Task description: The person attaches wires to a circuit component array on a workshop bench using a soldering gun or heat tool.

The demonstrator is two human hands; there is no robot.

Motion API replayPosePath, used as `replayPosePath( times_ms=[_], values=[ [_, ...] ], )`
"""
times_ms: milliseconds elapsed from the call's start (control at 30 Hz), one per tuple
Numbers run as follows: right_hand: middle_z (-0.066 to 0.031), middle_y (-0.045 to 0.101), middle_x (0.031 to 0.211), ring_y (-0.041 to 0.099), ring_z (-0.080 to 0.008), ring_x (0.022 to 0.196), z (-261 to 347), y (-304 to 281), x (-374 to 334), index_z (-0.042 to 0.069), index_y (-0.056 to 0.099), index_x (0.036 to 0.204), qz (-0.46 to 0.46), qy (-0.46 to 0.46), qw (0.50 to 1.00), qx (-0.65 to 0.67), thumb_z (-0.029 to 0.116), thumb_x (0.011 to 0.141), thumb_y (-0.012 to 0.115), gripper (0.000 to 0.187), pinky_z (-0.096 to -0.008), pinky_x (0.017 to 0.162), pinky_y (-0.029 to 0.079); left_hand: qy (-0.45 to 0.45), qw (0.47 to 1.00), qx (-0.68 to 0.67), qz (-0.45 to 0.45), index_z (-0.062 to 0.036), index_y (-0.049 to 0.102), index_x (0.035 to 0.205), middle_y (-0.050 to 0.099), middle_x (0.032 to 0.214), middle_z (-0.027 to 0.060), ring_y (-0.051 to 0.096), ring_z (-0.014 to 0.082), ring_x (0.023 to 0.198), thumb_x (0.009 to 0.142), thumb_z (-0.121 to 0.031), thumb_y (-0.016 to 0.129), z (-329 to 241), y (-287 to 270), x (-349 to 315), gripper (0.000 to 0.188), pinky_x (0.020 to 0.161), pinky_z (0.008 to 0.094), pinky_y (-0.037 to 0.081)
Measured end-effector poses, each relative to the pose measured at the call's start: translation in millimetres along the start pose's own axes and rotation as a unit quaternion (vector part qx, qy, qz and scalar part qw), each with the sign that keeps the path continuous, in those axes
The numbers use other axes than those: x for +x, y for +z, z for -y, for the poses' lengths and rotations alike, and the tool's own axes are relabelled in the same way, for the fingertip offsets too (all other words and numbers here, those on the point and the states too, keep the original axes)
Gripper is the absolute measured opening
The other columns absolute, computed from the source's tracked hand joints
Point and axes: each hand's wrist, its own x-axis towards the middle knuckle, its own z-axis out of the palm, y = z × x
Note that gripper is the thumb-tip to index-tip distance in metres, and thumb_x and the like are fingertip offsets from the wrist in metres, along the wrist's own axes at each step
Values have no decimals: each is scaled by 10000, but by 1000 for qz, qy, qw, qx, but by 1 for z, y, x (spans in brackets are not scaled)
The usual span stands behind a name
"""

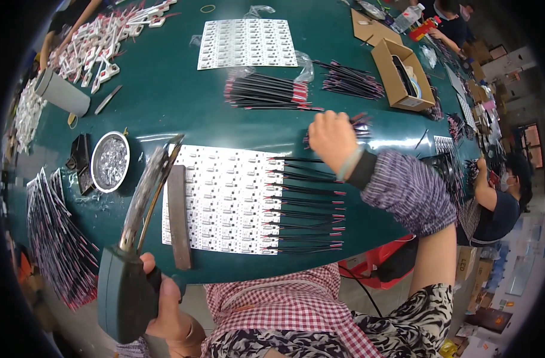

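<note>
My left hand [172, 313] is wrapped round the grip of a dark grey-green soldering gun [126, 292], its long tip pointing up and away over the table. Below the tip lies a white sheet of circuit boards [225, 203], with a brown metal bar [179, 218] across its left side. Short black-and-red wires [308, 212] stick out in a row from the sheet's right edge. My right hand [332, 140] is closed over a small pile of wires [361, 126] beyond that row. Its fingertips are hidden, so what they grip does not show.
A round white bowl [110, 162] of shiny bits stands left. Long wires [57, 238] hang over the left edge. Farther back are a grey cup [63, 92], wire bundles [266, 90], another board sheet [245, 43] and a cardboard box [401, 74]. People work at right.
</note>
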Motion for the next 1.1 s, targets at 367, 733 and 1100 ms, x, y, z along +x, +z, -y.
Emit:
replayPosePath(
  times_ms=[367,733,1100],
  values=[
    [-99,540,934,603,-284,853,40,-35,-5,3,691,1095,-181,38,851,492,-63,732,600,380,-389,659,517,-343,926,-148,57,59,572,1278,685,1129,159,585,115,636,760,135,686,12,41,22,536,506,252,467],
    [-96,592,876,592,-287,790,84,-23,-6,-10,697,1078,-231,83,779,577,-144,582,616,521,-378,650,508,-302,936,-29,180,54,587,1292,689,1113,142,595,109,688,770,99,730,55,50,11,543,512,229,459],
    [-116,629,922,620,-302,804,85,-28,-5,-4,696,1050,-238,77,809,532,-130,551,572,529,-389,662,523,-196,950,67,235,39,679,1116,719,1015,105,672,154,797,772,4,804,64,56,7,367,722,282,549]
  ],
)
